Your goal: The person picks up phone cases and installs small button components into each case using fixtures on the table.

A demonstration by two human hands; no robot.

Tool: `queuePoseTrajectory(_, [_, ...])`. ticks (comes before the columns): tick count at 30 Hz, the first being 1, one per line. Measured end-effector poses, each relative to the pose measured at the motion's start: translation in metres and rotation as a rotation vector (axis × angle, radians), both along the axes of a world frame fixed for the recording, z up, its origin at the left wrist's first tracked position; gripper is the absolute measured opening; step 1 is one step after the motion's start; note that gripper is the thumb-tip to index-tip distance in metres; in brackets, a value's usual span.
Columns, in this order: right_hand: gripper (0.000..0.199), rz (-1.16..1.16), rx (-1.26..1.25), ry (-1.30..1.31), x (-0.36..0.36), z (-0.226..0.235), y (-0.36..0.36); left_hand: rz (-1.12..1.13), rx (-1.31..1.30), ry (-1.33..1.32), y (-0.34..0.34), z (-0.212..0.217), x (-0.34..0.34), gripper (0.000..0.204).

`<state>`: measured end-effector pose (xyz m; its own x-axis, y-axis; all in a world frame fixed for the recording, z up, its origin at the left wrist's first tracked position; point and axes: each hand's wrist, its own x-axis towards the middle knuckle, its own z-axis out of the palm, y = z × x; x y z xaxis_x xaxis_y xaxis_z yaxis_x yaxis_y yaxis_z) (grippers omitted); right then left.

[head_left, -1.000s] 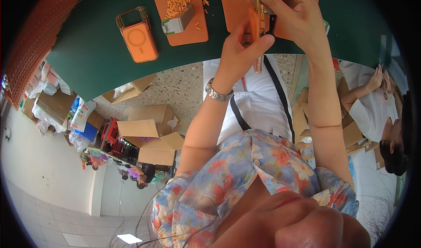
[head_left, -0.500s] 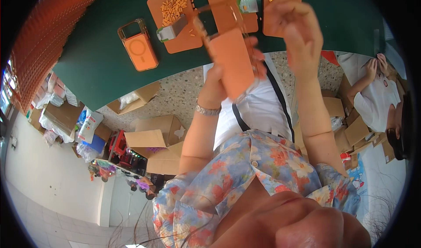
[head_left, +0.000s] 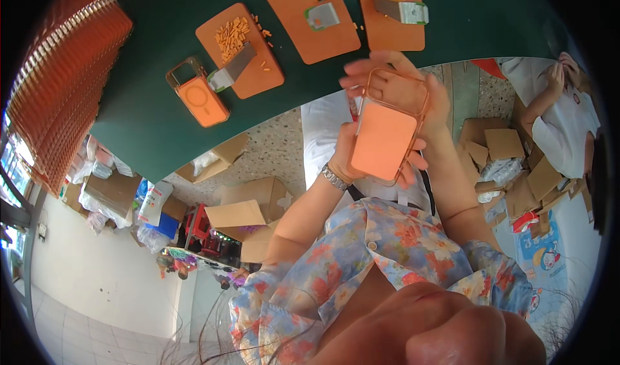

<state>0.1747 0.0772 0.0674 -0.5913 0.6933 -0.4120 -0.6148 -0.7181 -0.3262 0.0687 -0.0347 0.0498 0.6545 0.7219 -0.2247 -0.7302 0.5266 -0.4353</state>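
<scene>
A clear orange-rimmed phone case (head_left: 387,139) with a solid orange lower panel is held up in front of me, tilted slightly. My left hand (head_left: 345,148), wearing a metal watch, grips its lower part, thumb on the left edge and fingertips showing past the right edge. My right hand (head_left: 423,100) is at the upper right of the case, thumb by the right edge and fingers behind the see-through top. Whether a small piece sits in its fingers cannot be seen. A second orange phone case (head_left: 203,99), with a ring mark, lies on the green table (head_left: 271,110).
Three orange-brown boards lie on the table: a left board (head_left: 258,84), a middle board (head_left: 329,45) and a right board (head_left: 397,39). Small golden pieces (head_left: 232,39) and grey oblong blocks rest on them. Stacked orange cases (head_left: 77,74) stand far left. Another person (head_left: 555,113) is at right.
My right hand has come from over the right board down to the case. The held case has moved right and lower, and it stands more upright. My view has shifted.
</scene>
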Motion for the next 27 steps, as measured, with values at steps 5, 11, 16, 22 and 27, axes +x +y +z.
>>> queuePoseTrajectory(5, [0.043, 0.032, 0.161, -0.463, 0.033, -0.014, 0.014, -0.241, 0.306, 1.084, 0.018, -0.014, 0.001, 0.069])
queuePoseTrajectory(11, [0.032, 0.054, 0.242, -0.893, 0.033, -0.024, 0.015, -0.414, 0.516, 1.442, 0.028, -0.005, 0.012, 0.085])
queuePoseTrajectory(16, [0.025, -0.108, 0.649, -1.315, 0.056, -0.067, 0.079, -0.435, 0.41, 1.277, 0.029, -0.012, 0.014, 0.084])
queuePoseTrajectory(22, [0.022, 0.02, 0.869, -1.681, 0.032, -0.07, 0.109, -0.486, 0.416, 1.341, 0.037, -0.019, 0.013, 0.08])
queuePoseTrajectory(27, [0.015, -0.008, 0.913, -1.683, 0.037, -0.074, 0.115, -0.444, 0.395, 1.359, 0.041, -0.024, 0.013, 0.08])
